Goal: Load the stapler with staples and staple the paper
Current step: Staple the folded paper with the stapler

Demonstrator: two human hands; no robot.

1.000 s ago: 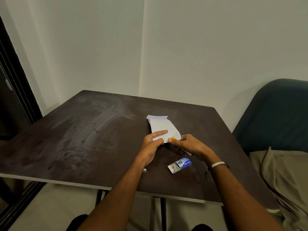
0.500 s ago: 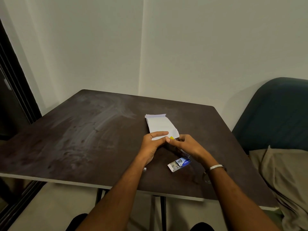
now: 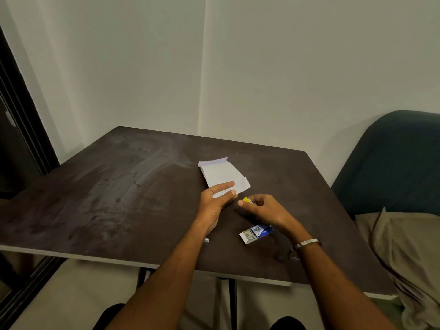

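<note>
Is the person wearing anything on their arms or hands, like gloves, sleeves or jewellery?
No gloves and no sleeves in view: both forearms are bare. The left hand wears nothing visible. The right hand has a plain silver-coloured metal bangle at the wrist.

The left hand pinches the near edge of the folded white paper, which lies on the dark worktop. The right hand is closed around a small yellow stapler, just beside the paper. A little blue and white staple box sits on the worktop near the right wrist.
</note>
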